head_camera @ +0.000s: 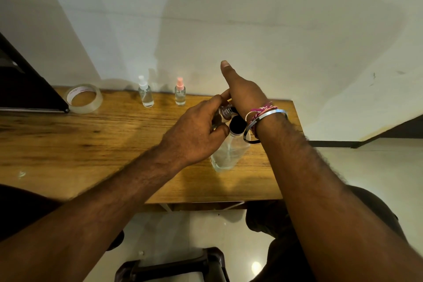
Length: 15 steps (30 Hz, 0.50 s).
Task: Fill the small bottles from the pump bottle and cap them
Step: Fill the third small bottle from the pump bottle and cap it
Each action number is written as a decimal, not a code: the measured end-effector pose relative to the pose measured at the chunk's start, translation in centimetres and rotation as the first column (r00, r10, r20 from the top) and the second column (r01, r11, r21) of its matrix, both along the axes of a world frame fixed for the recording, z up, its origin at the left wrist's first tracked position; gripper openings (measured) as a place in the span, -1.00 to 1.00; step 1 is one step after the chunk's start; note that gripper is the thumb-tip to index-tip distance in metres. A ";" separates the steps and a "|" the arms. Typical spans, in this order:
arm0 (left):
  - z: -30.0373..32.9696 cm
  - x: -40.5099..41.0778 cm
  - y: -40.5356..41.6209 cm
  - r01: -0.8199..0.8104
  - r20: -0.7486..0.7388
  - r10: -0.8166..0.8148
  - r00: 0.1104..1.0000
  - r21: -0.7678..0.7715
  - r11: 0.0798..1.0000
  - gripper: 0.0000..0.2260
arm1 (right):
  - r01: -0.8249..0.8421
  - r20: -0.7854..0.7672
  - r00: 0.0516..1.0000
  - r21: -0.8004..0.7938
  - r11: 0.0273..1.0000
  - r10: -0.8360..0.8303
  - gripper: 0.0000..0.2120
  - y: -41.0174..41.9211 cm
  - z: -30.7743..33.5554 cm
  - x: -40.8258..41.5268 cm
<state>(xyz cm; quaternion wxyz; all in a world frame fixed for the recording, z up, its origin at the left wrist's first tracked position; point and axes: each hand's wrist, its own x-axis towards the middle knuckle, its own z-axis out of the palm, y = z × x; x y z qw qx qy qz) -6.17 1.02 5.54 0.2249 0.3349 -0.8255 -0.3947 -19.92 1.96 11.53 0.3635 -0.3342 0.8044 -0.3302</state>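
A clear pump bottle [230, 154] with a black collar stands on the wooden table [91, 144], right of centre. My right hand [242, 94] lies over its pump head with the thumb pointing up; the fingers are hidden behind it. My left hand [194, 130] grips a small bottle [224, 111] with a silvery threaded neck, tilted against the pump head just under my right palm. The small bottle's body is hidden in my fingers. Two capped small spray bottles stand at the back edge: one with a white top [145, 95], one with a pink top [180, 94].
A roll of clear tape [83, 98] lies at the back left, beside a dark slanted object [27, 84]. The table meets a white wall behind, and its right edge is close to the pump bottle. A dark stool [171, 268] stands on the floor below.
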 end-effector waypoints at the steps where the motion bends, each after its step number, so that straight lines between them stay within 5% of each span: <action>1: 0.0 0.0 0.0 -0.002 -0.001 0.002 1.000 0.002 1.000 -0.52 | -0.019 -0.024 1.000 0.002 1.000 0.019 -0.21 0.0 -0.1 0.0; 9: 0.2 0.1 0.0 0.002 0.012 -0.002 1.000 -0.011 1.000 -0.60 | -0.145 -0.207 0.968 -0.004 0.989 0.141 -0.36 0.1 -0.1 0.0; 15: 0.4 0.2 0.1 0.006 0.016 -0.007 1.000 0.011 1.000 -0.51 | -0.044 -0.051 0.998 -0.011 0.999 0.043 -0.21 0.0 -0.2 0.0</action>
